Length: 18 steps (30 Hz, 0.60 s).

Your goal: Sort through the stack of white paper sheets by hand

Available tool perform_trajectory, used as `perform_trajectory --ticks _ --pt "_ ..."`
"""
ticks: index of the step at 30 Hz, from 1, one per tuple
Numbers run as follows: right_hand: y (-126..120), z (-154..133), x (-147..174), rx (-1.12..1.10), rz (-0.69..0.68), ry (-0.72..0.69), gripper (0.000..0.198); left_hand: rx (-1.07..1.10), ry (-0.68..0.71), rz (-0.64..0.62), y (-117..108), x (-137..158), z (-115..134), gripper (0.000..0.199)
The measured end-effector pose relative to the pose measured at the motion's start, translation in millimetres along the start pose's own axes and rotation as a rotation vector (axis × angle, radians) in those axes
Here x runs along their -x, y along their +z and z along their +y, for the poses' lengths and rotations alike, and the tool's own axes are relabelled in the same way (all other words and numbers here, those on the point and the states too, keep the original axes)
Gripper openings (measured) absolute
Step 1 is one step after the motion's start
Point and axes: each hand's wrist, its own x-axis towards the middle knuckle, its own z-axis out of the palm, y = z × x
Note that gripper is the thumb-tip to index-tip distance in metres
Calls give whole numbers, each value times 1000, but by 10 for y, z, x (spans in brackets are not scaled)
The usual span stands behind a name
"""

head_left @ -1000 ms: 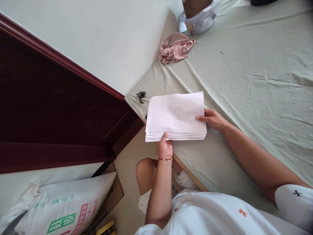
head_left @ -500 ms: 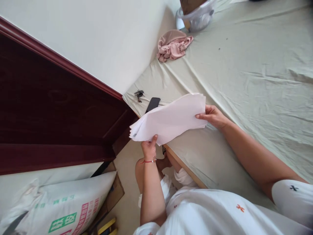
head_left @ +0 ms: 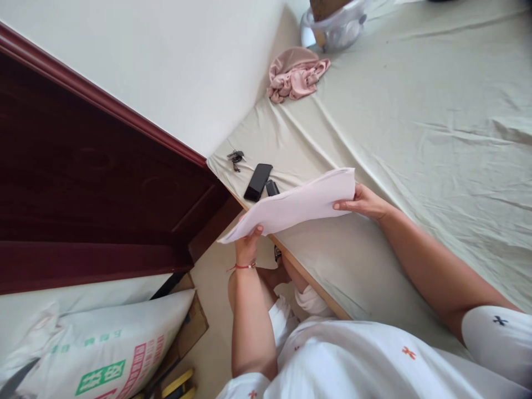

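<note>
A stack of white paper sheets (head_left: 301,204) is held between my two hands, slightly bowed, above the edge of the cloth-covered bed. My left hand (head_left: 248,244) grips the stack's near left end, thumb on top and fingers underneath. At the other end my right hand (head_left: 361,202) pinches the sheets, its thumb lying over them and the fingers mostly hidden behind. Just beyond the paper lie a black phone (head_left: 258,182) and a small black object (head_left: 272,188), partly covered by the sheets.
Keys (head_left: 236,158) lie near the wall corner. A crumpled pink cloth (head_left: 296,75) and a clear plastic tub (head_left: 338,30) sit farther back on the pale green sheet (head_left: 415,122). A dark red wooden panel (head_left: 95,166) stands at left, above a white printed sack (head_left: 112,343).
The paper stack has tilted to a flatter angle, and its left end has dropped slightly with my left hand. More of the phone and the small black object now shows.
</note>
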Motion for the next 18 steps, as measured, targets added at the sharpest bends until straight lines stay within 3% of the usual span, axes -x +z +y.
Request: perform_trajectory --ticks 3,8,12,18 --pt "23 11 -12 62 14 31 40 71 -78 10 56 -25 -20 64" --pt "50 -17 13 -14 22 -8 39 168 -70 53 92 -51 45 67" --pt "17 -33 17 47 -9 -8 46 181 -179 -19 32 -63 -77 73" --pt "23 34 7 110 19 -4 42 200 -232 -38 58 -18 -242 59"
